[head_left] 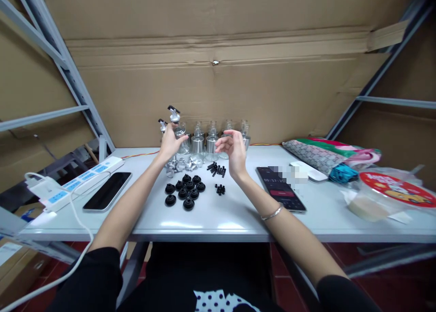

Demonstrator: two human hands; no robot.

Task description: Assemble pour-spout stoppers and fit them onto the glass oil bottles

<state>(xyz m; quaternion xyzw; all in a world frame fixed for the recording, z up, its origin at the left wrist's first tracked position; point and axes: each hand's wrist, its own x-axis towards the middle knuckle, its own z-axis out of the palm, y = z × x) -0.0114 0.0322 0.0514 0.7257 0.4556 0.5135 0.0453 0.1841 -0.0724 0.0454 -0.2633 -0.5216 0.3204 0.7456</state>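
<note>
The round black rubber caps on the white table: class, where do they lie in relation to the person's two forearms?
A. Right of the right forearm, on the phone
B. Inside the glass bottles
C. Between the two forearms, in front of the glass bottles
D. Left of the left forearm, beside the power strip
C: the round black rubber caps sit clustered on the white table, between the forearms, nearer the camera than the glass bottles.

head view | worn on person's head | faces forward and down across table (238,221) | near edge closest, far edge at cardboard wall (218,85)
</note>
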